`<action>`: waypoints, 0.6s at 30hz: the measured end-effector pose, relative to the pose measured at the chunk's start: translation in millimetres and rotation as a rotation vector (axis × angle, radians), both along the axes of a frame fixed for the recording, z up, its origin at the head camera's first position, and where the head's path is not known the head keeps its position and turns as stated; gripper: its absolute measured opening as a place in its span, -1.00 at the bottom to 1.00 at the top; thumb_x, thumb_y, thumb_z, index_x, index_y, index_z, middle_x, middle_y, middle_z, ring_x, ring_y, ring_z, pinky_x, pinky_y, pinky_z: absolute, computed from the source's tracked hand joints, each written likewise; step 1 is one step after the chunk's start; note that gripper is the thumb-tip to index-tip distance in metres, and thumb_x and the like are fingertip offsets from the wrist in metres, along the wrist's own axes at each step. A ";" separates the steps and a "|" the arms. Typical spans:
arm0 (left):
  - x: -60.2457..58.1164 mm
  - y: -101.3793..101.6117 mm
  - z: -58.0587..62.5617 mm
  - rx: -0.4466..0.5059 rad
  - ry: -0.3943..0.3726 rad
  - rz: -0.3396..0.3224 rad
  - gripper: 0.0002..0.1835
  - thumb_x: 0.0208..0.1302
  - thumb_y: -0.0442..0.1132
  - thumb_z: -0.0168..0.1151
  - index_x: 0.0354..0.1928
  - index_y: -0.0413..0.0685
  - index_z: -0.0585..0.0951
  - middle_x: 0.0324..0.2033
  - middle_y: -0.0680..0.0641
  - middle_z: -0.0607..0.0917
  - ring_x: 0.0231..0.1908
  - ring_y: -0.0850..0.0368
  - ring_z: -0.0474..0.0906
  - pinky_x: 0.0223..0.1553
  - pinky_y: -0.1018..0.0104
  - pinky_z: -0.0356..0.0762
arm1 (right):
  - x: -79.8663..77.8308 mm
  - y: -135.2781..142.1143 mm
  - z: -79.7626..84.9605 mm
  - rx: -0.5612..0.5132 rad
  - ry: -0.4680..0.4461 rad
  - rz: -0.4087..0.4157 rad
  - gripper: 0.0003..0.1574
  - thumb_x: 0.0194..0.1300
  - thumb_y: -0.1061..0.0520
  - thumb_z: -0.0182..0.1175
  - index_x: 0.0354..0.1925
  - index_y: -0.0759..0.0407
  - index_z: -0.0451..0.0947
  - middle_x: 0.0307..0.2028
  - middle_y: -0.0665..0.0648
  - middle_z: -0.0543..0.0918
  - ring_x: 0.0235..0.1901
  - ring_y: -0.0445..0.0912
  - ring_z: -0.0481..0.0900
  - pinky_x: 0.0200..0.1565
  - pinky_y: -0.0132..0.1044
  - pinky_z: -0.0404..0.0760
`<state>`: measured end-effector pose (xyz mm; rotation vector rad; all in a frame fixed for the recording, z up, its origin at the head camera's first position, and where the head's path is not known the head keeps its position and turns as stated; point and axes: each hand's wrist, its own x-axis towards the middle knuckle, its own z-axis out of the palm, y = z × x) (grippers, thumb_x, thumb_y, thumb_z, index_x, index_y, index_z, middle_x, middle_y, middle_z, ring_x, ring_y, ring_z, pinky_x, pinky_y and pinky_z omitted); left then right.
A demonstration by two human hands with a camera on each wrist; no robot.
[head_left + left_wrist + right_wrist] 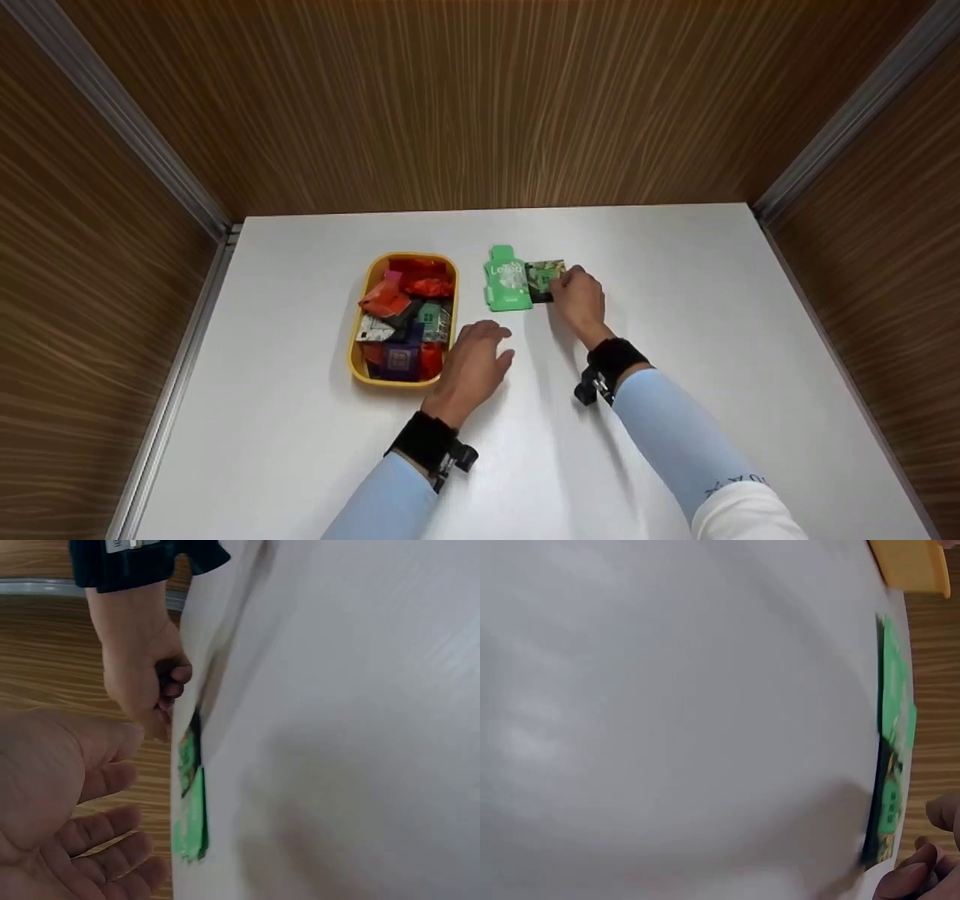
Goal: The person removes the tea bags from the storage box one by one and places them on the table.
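Note:
A green sachet printed with white letters [508, 281] lies flat on the white table, in the shape of a small pouch with a neck. Against its right side lies a dark square packet with a green label [543, 279]. My right hand [582, 301] is at that packet's right edge, fingers bent; the right wrist view shows a gap between thumb and fingers, with the packet outside it. My left hand [474, 365] hovers beside a yellow-rimmed tray [352, 360], its fingers loosely extended and holding nothing, as the left wrist view [82, 817] also shows.
Inside the tray are several wrapped packets, among them an orange one [386, 300], a purple one [400, 361] and a green one [433, 321]. Wood-grain panels [480, 105] enclose the white table [285, 450] at the back and both sides.

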<state>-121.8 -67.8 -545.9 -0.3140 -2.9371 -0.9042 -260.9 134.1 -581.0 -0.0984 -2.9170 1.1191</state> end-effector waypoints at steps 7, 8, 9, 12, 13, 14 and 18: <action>-12.9 -73.2 24.2 0.194 -0.039 0.215 -0.76 0.53 -0.19 0.25 0.09 -0.08 0.75 0.06 -0.13 0.76 0.06 -0.08 0.67 0.12 -0.01 0.63 | 24.1 -38.9 21.3 -0.142 0.053 0.157 -0.73 0.53 0.05 0.21 -0.10 0.25 0.67 -0.34 0.12 0.66 -0.37 -0.05 0.56 -0.30 -0.20 0.51; -15.5 -86.0 25.4 0.204 -0.055 0.252 -0.75 0.54 -0.20 0.23 0.11 -0.08 0.75 0.06 -0.13 0.76 0.04 -0.08 0.68 0.10 -0.02 0.63 | 28.7 -45.1 23.6 -0.157 0.059 0.179 -0.75 0.52 0.06 0.21 -0.11 0.23 0.67 -0.35 0.10 0.66 -0.39 -0.06 0.55 -0.32 -0.21 0.51; -18.7 -98.1 25.7 0.213 -0.068 0.290 -0.74 0.55 -0.21 0.21 0.11 -0.10 0.75 0.05 -0.15 0.76 0.02 -0.09 0.68 0.07 -0.02 0.63 | 33.2 -51.5 25.7 -0.169 0.066 0.199 -0.78 0.52 0.07 0.22 -0.14 0.21 0.68 -0.36 0.08 0.65 -0.40 -0.07 0.54 -0.32 -0.22 0.50; -30.4 -129.1 25.2 0.194 -0.076 0.375 -0.72 0.53 -0.26 0.19 0.14 -0.18 0.72 0.00 -0.23 0.75 -0.01 -0.15 0.67 0.04 -0.05 0.60 | 45.6 -71.8 31.3 -0.177 0.102 0.259 -0.85 0.48 0.10 0.26 -0.19 0.15 0.69 -0.39 0.04 0.64 -0.39 -0.09 0.55 -0.29 -0.20 0.52; -34.9 -136.9 24.8 0.173 -0.074 0.393 -0.71 0.52 -0.27 0.20 0.15 -0.20 0.71 0.00 -0.25 0.74 0.02 -0.18 0.66 0.06 -0.06 0.58 | 48.9 -79.1 33.1 -0.170 0.112 0.286 -0.86 0.47 0.10 0.28 -0.20 0.15 0.69 -0.38 0.04 0.65 -0.38 -0.09 0.56 -0.27 -0.19 0.53; -39.4 -143.2 24.3 0.146 -0.074 0.407 -0.70 0.51 -0.28 0.21 0.17 -0.23 0.70 -0.01 -0.28 0.73 0.03 -0.22 0.63 0.08 -0.07 0.56 | 51.9 -86.9 35.1 -0.162 0.123 0.316 -0.86 0.45 0.11 0.29 -0.19 0.15 0.70 -0.36 0.05 0.67 -0.36 -0.07 0.58 -0.24 -0.18 0.55; -56.8 -154.9 21.0 0.023 -0.107 0.423 -0.55 0.44 -0.18 0.33 0.28 -0.26 0.62 0.06 -0.37 0.63 0.11 -0.35 0.49 0.14 -0.12 0.49 | 59.2 -116.1 40.1 -0.106 0.135 0.468 -0.78 0.47 0.12 0.29 -0.04 0.23 0.71 -0.25 0.15 0.70 -0.25 0.00 0.63 -0.17 -0.11 0.61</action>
